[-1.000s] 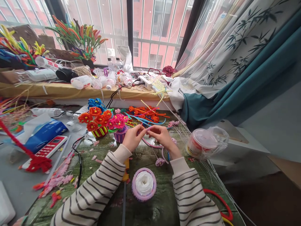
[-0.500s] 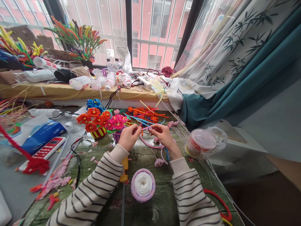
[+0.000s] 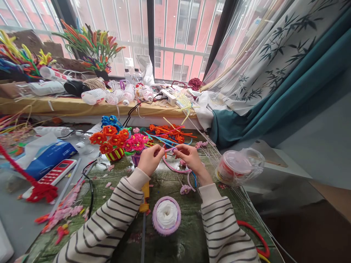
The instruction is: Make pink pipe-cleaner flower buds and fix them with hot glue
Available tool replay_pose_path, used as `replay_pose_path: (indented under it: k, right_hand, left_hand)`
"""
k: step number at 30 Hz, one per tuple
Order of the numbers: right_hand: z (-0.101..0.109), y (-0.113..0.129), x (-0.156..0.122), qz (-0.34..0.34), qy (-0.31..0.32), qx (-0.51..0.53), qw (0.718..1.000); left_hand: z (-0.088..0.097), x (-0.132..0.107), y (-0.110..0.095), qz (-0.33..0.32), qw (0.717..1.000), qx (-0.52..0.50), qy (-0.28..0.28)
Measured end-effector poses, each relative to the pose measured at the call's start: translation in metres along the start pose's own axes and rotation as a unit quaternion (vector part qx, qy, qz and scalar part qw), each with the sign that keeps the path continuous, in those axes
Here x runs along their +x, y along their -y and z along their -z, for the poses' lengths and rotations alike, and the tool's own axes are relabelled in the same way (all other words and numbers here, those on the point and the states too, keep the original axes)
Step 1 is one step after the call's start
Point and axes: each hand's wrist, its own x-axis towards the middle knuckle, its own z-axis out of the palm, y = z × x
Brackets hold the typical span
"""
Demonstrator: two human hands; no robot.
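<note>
a dark green tabletop (image 3: 115,208), streaked like wood grain, sits below a barred window (image 3: 178,40); between them runs a windowsill (image 3: 82,108) crowded with plastic bottles (image 3: 94,96) and other clutter. a teal curtain (image 3: 241,124) falls at the right. orange flowers (image 3: 110,138) and magenta flowers (image 3: 136,142) of fuzzy stems stand near the left hand (image 3: 149,159), and a lilac-rimmed pot (image 3: 166,230) with white filling stands closer to the person.

the pink strip (image 3: 169,149) is held up over the tabletop, between the two hands. its visible stretch is short and its long axis runs left to right, nearly level. the left hand's fingers are pinched closed on its left end; those of the right hand (image 3: 189,157) are pinched at its right end, leaving the middle bare between the fingertips. whether it joins the pink loop (image 3: 175,169) below, i cannot tell.
</note>
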Motion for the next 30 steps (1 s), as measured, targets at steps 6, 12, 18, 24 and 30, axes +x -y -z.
replay_pose_path:
  k: [6,12,18,24,30]
  right_hand:
    - [0.000,0.000,-0.001,0.003,0.011,-0.014,1.000]
    - [0.002,0.000,0.000,0.007,0.032,-0.040,0.999]
    - [0.000,0.001,-0.001,0.013,0.045,-0.045,0.998]
    - [-0.012,0.003,-0.002,0.022,0.042,-0.021,0.999]
    - [-0.020,0.003,-0.003,0.019,0.009,-0.004,1.000]
  left_hand:
    - [0.000,0.000,-0.001,-0.006,1.000,0.017,0.016]
    - [0.001,0.000,-0.001,-0.018,0.999,0.028,0.026]
    - [-0.001,-0.001,-0.001,-0.038,0.999,0.008,0.031]
    - [-0.004,-0.003,-0.003,-0.057,0.998,-0.031,0.010]
    - [-0.005,-0.004,-0.004,-0.053,0.996,-0.064,-0.026]
